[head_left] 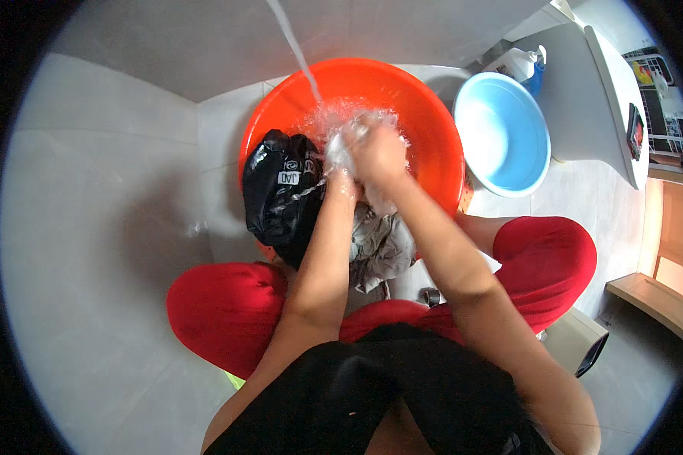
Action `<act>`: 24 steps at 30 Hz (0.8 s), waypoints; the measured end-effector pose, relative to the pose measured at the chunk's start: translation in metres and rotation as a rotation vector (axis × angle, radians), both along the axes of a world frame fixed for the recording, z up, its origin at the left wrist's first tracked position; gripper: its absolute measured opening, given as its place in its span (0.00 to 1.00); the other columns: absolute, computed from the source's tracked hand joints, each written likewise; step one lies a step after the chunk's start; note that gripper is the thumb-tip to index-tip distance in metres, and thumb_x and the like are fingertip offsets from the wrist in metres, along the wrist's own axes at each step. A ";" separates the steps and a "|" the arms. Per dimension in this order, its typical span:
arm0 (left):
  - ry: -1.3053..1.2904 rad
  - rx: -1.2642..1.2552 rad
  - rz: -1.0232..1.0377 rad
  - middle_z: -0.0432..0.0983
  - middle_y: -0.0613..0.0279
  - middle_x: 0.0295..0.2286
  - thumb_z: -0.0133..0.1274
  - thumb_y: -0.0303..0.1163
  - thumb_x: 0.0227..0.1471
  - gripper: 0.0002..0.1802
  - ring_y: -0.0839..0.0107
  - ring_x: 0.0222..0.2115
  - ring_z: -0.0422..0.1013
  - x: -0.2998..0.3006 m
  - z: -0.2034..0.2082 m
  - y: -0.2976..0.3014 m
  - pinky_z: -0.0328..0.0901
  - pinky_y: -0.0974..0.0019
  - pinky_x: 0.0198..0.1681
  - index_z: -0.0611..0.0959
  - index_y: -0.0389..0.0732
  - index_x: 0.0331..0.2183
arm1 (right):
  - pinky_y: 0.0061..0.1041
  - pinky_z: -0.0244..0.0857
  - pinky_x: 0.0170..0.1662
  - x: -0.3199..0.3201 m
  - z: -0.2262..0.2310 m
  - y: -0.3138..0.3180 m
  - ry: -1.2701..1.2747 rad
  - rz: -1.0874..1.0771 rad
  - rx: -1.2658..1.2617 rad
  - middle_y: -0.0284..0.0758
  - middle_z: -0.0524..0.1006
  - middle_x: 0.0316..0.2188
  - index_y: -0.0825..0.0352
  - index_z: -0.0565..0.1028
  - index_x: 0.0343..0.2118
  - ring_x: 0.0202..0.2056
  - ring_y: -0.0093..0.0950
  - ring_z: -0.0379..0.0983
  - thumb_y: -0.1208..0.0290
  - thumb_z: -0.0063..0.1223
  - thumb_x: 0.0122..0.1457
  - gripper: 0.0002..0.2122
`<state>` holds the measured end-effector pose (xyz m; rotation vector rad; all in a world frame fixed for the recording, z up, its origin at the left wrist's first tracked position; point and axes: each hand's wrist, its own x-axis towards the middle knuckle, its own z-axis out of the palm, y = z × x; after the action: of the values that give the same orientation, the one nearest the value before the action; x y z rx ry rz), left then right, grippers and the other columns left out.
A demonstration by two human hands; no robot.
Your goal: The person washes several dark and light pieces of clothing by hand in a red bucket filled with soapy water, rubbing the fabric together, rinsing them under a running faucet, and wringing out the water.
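Note:
My right hand [381,155], blurred by motion, is closed on a wet white cloth [340,154] over a large orange-red basin [436,125]. Close against it, my left hand [343,180] grips the same cloth, its fingers mostly hidden by fabric and splashing water. A stream of water [294,50] falls from above into the basin beside the cloth. Black wet fabric with white print [269,193] hangs over the basin's left rim. Below my wrists, a crumpled grey-beige garment [383,246] lies over the near rim.
A light blue basin [501,136] stands to the right, with a white bottle [520,64] and a blue one [537,77] behind it. A grey-white cabinet [577,98] is farther right, a phone-like dark object [635,130] at its edge. My red-clad knees flank the orange-red basin.

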<state>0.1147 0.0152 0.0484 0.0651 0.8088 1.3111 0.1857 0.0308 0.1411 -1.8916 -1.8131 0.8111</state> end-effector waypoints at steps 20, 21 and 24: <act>0.341 -0.277 0.075 0.42 0.63 0.62 0.42 0.45 0.59 0.32 0.54 0.60 0.44 -0.008 -0.048 -0.014 0.53 0.50 0.54 0.53 0.52 0.61 | 0.50 0.67 0.37 0.073 -0.233 0.101 -0.649 0.839 -0.343 0.40 0.63 0.57 0.50 0.65 0.54 0.55 0.49 0.58 0.60 0.39 0.59 0.19; 0.354 -0.269 0.073 0.42 0.62 0.62 0.42 0.45 0.59 0.32 0.54 0.60 0.44 -0.008 -0.046 -0.014 0.53 0.49 0.54 0.52 0.51 0.61 | 0.48 0.67 0.38 0.063 -0.225 0.106 -0.625 0.656 -0.376 0.41 0.67 0.53 0.52 0.68 0.51 0.55 0.49 0.59 0.61 0.40 0.58 0.17; 0.350 -0.256 0.086 0.42 0.61 0.61 0.43 0.45 0.58 0.34 0.52 0.60 0.44 -0.009 -0.050 -0.012 0.52 0.49 0.55 0.52 0.49 0.61 | 0.53 0.60 0.49 0.015 -0.208 0.073 -0.820 0.492 -0.232 0.38 0.52 0.62 0.48 0.60 0.57 0.57 0.53 0.52 0.61 0.43 0.58 0.22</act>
<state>0.1061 0.0033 -0.0012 0.0571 1.2851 1.2833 0.2008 0.1039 -0.0666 -2.1349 -2.8636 0.3994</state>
